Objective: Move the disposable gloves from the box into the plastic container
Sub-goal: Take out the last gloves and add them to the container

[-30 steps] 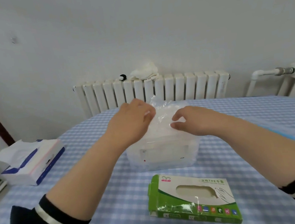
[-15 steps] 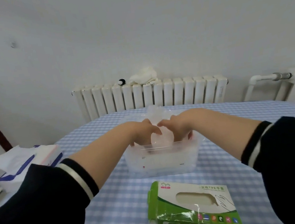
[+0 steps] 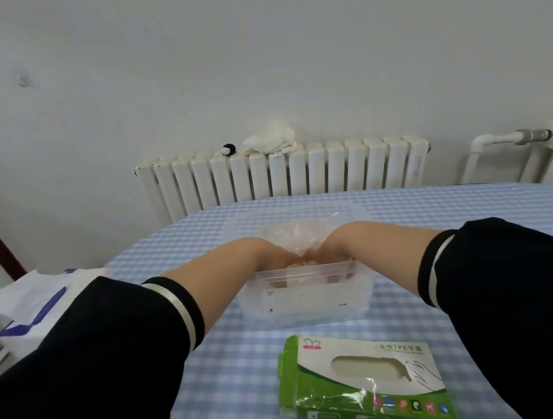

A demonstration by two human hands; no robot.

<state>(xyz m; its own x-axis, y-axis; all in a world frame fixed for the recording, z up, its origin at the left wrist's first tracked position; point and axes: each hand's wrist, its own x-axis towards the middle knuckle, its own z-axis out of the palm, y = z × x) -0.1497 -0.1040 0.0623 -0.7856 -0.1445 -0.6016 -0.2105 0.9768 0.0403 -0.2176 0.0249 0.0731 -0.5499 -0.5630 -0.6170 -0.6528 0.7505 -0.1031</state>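
Both my hands have gone down into the clear plastic container (image 3: 304, 301) at the centre of the frame, deeper than half a second ago, when my knuckles were level with its rim, and far from a second ago, when I held the wad of disposable gloves (image 3: 294, 240) above it. My left hand (image 3: 279, 260) and right hand (image 3: 325, 255) are now sunk past the wrists behind the near wall, pushing the crinkled film down. Whether my fingers are curled round the gloves or pressing flat I cannot tell; the film and the wall blur them. A crest of the wad rises above my wrists, so I judge the bundle is inside but not yet packed down. The green glove box (image 3: 363, 382) lies flat on the checked tablecloth (image 3: 221, 405) at lower centre, just in front of the container, and its window shows pale. The tissue pack (image 3: 32, 313) sits at the left edge.
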